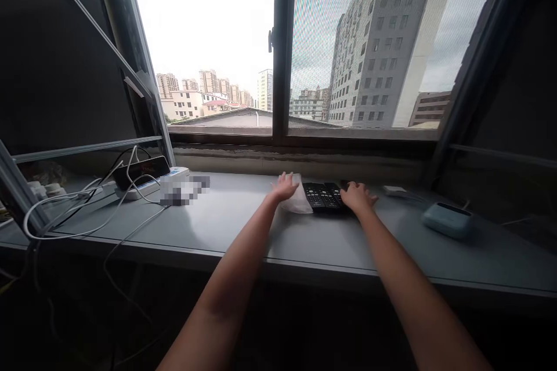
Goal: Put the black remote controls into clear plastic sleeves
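Black remote controls (322, 197) lie side by side on the grey desk, their small buttons facing up. My left hand (285, 187) is just left of them, fingers spread, over a translucent plastic bag (298, 203) that lies against the remotes' left side. Whether that palm presses on the bag is hard to see. At the right end of the row, my right hand (358, 196) rests with its fingers apart and stretched forward. It touches or covers the rightmost remote, part of which is hidden beneath it.
A phone (143, 170) leans on a white power strip (176, 174) at the left, amid tangled white cables (82, 236). To the right sit a pale blue box-shaped device (447, 220) and a small white item (394, 190). Behind the desk (209, 214) is a window.
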Tool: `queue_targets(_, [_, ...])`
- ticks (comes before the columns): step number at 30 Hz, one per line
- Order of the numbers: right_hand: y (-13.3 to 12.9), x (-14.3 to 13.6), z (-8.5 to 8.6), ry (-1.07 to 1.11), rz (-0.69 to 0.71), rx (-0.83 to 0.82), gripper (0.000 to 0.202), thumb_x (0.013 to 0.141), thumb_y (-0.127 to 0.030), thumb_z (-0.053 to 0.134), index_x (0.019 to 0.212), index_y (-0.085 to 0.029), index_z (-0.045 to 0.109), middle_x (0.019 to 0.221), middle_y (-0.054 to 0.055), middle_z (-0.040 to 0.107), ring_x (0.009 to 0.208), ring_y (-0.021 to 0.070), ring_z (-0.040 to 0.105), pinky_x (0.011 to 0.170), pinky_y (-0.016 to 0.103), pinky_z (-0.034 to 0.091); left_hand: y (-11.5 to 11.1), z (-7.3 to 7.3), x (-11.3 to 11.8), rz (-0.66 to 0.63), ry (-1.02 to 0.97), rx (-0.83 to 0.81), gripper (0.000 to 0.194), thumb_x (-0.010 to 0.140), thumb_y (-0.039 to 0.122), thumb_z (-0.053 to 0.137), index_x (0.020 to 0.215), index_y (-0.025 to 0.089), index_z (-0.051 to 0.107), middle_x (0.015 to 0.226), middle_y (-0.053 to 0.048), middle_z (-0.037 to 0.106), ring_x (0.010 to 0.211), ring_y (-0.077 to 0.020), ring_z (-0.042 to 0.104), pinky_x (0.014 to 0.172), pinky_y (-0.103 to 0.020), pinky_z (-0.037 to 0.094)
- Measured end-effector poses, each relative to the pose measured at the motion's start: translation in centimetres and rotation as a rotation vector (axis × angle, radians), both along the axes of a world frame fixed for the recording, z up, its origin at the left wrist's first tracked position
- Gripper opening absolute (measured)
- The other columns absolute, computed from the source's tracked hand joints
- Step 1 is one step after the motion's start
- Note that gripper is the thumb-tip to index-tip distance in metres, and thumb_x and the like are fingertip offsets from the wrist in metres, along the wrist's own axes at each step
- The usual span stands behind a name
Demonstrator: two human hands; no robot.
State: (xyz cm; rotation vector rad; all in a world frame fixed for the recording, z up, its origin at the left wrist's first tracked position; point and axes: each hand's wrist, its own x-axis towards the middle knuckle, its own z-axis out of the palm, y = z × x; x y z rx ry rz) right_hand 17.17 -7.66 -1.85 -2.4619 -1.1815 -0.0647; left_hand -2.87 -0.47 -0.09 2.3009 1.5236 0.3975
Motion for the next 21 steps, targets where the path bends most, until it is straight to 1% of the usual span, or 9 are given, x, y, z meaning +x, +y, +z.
queue_targets(3, [0.3, 0.3, -0.1, 0.041, -0.003, 0.047, 0.045, 0.093, -0.036, 0.036, 0.13, -0.016, 0.051, 0.137, 0.021, 0.046, 0.127, 0.0352, 0.044, 0.103, 0.055, 0.028, 1.4, -0.8, -1.0, 0.216, -0.1, 0.134, 0.06, 0.095, 0.046, 0.022, 0.149, 0.02, 0.026, 0.16, -0.011, 0.016, 0.147, -0.0236, 0.016, 0.117, -0.049, 0.014])
queue_targets(6, [0.7, 0.9, 0.0, 0.163, -0.024, 0.14, 0.044, 0.093, -0.036, 0.035, 0.128, -0.018, 0.053, 0.134, 0.019, 0.049, 0.126, 0.035, 0.045, 0.102, 0.055, 0.029, 2.4, -1.9, -2.4, 0.386, -0.091, 0.133, 0.059, 0.095, 0.043, 0.021, 0.145, 0.015, 0.032, 0.157, -0.016, 0.025, 0.146, -0.0255, 0.02, 0.117, -0.047, 0.017])
queue_targets(8, [0.9, 1.6, 0.1, 0.24, -0.06, 0.175, 0.043, 0.093, -0.033, 0.032, 0.128, -0.02, 0.054, 0.132, 0.019, 0.051, 0.122, 0.0341, 0.049, 0.1, 0.054, 0.032, 2.7, -2.4, -3.2, 0.459, -0.05, 0.106, 0.059, 0.094, 0.04, 0.023, 0.144, 0.01, 0.034, 0.154, -0.019, 0.028, 0.145, -0.0274, 0.021, 0.117, -0.045, 0.017])
queue_targets(10, [1.0, 2.3, 0.1, 0.281, -0.109, 0.187, 0.045, 0.093, -0.029, 0.029, 0.129, -0.02, 0.053, 0.13, 0.02, 0.053, 0.12, 0.0341, 0.051, 0.096, 0.053, 0.035, 2.8, -2.7, -3.6, 0.467, 0.003, 0.082, 0.061, 0.093, 0.036, 0.025, 0.146, 0.006, 0.031, 0.154, -0.02, 0.029, 0.145, -0.0286, 0.022, 0.117, -0.044, 0.015])
queue_targets(12, [1.0, 2.9, 0.1, 0.312, -0.15, 0.199, 0.046, 0.092, -0.027, 0.028, 0.129, -0.018, 0.054, 0.128, 0.021, 0.054, 0.12, 0.0348, 0.051, 0.095, 0.053, 0.036, 2.7, -2.7, -3.7, 0.425, 0.068, 0.064, 0.063, 0.092, 0.032, 0.027, 0.148, 0.005, 0.027, 0.155, -0.02, 0.027, 0.145, -0.0292, 0.02, 0.118, -0.046, 0.012])
queue_targets(15, [0.7, 3.5, -0.2, 0.341, -0.169, 0.21, 0.044, 0.089, -0.024, 0.033, 0.125, -0.02, 0.058, 0.126, 0.02, 0.057, 0.119, 0.0346, 0.051, 0.095, 0.051, 0.036, 2.6, -2.7, -3.6, 0.376, 0.146, 0.059, 0.061, 0.091, 0.029, 0.025, 0.148, 0.007, 0.029, 0.155, -0.019, 0.027, 0.146, -0.0298, 0.019, 0.117, -0.049, 0.011])
queue_targets(21, [0.5, 3.7, -0.1, 0.373, -0.207, 0.227, 0.042, 0.087, -0.022, 0.037, 0.122, -0.022, 0.06, 0.12, 0.019, 0.06, 0.113, 0.0344, 0.054, 0.093, 0.05, 0.036, 2.7, -2.8, -3.4, 0.369, 0.182, 0.055, 0.057, 0.092, 0.031, 0.024, 0.146, 0.012, 0.034, 0.155, -0.017, 0.028, 0.145, -0.0295, 0.02, 0.116, -0.05, 0.013])
